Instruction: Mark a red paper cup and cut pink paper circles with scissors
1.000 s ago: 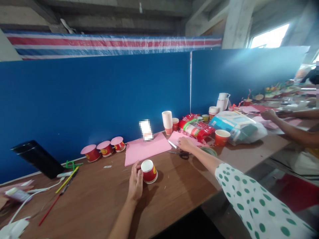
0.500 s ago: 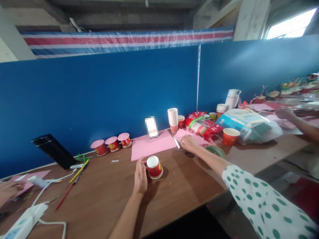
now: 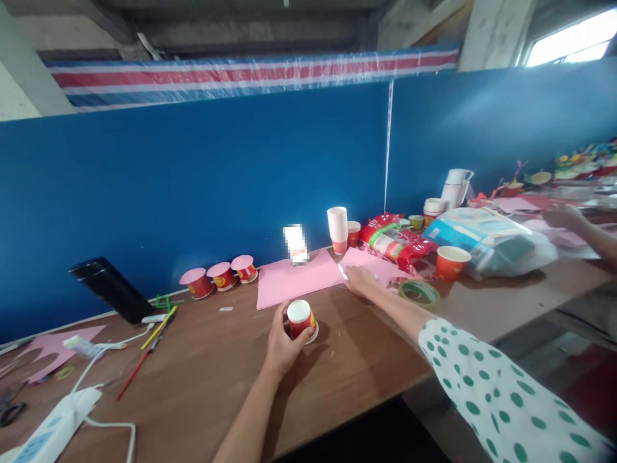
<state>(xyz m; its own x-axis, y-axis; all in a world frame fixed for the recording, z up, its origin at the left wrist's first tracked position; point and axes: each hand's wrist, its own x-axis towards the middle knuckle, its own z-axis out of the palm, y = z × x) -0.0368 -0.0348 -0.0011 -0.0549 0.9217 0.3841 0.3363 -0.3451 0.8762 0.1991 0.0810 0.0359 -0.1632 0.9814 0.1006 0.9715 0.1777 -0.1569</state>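
Observation:
My left hand [image 3: 285, 344] is wrapped round a red paper cup [image 3: 299, 321], thumb in front and fingers behind. The cup stands upside down on the brown table, its white base facing up. Farther right, my right hand [image 3: 360, 283] has its fingers closed on a white pen-like stick [image 3: 342, 272], whose tip pokes out beyond them. That hand is at the edge of pink paper sheets [image 3: 294, 280]. Three more red cups [image 3: 223, 276] stand in a row along the blue partition, each topped with a pink paper disc.
Right of my right hand lie a roll of green tape [image 3: 419, 294], a red plastic packet [image 3: 398, 241], an orange cup [image 3: 452, 263] and a plastic-wrapped package [image 3: 491, 241]. A cup stack [image 3: 337, 230] stands behind. Leftward are a black flask [image 3: 110, 289], a power strip [image 3: 60, 421] and scissors [image 3: 9, 408].
My left hand has closed round the cup, its thumb now in front. My right hand has moved slightly left onto the white stick. Another person's hand at the far left has left the view.

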